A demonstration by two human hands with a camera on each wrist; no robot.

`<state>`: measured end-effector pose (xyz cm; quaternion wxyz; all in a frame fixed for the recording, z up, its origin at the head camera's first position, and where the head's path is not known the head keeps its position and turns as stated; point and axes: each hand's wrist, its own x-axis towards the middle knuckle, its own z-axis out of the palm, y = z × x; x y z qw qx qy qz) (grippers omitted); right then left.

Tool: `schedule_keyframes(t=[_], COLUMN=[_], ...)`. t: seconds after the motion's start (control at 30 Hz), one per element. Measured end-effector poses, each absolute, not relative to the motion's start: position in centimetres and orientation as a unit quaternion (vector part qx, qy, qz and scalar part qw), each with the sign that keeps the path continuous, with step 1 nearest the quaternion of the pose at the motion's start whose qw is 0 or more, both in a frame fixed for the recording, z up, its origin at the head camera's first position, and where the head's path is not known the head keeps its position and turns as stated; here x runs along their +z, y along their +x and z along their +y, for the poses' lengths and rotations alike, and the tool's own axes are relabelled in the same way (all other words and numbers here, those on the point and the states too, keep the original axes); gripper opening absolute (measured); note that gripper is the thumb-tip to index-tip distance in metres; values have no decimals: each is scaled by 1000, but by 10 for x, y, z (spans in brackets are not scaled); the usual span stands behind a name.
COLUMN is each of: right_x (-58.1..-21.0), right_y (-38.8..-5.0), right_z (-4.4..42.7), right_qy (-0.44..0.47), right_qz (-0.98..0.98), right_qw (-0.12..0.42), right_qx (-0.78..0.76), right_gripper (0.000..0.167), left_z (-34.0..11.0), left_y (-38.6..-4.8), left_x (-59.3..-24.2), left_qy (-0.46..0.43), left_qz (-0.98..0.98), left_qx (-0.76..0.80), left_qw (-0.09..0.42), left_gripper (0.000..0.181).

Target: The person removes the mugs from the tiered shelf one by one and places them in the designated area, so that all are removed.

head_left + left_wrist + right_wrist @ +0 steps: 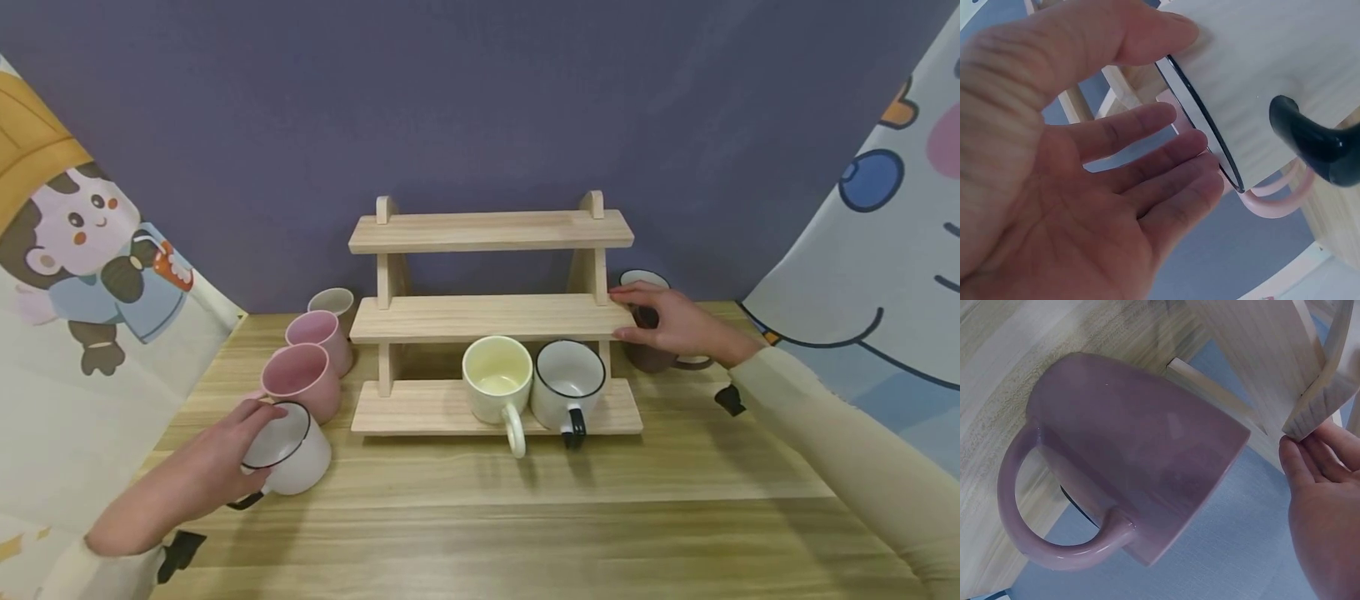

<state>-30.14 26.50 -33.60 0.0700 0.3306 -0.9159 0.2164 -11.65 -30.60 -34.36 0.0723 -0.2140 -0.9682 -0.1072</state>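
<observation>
My left hand (236, 454) reaches over a white mug (300, 462) with a black rim and black handle. The left wrist view puts the thumb against the mug's outer wall. Its other fingers (1166, 165) extend fairly straight at the rim, apart from the thumb. On the other side, my right hand (675, 321) pinches the right end of the middle board of a three-tier wooden display rack (480, 317). A mauve mug (1141, 444) stands beside that hand, partly hidden by it in the head view.
On the bottom board sit a pale yellow mug (497, 379) and another white black-rimmed mug (567, 387). Two pink mugs (303, 379) and a greyish mug (335, 307) line the table's left side. A white-lined mug (645, 279) stands behind the right hand. A dark wall (480, 100) closes the back.
</observation>
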Motion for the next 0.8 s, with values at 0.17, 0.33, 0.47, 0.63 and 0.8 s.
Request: schedule_keyframes(t=[0.17,0.33,0.47,0.63,0.8], right_x=[-333,-332,-333,-335,-334], right_y=[-299,-298,-299,-299,-298], right_z=[264,264,264,263,262], right_qy=[337,338,335,334,338], right_qz=[-914,-914,-915,-916,-914], right_qw=[65,60,58,57,66], right_qx=[215,218,216,217,217], right_gripper=[64,64,64,65,63], left_z=[-306,-297,-283,-269,-258], left_y=[-118,-128,-145,-169,-200], left_x=[-342,-333,-319,-305,-297], left_qy=[-226,-280,-335,-357,-367], left_qz=[-965,-947,-921,-909,-902], left_qx=[-105,-94,-96,-95,-104], left_qw=[78,127,174,195,202], left_gripper=[63,55,53,39,32])
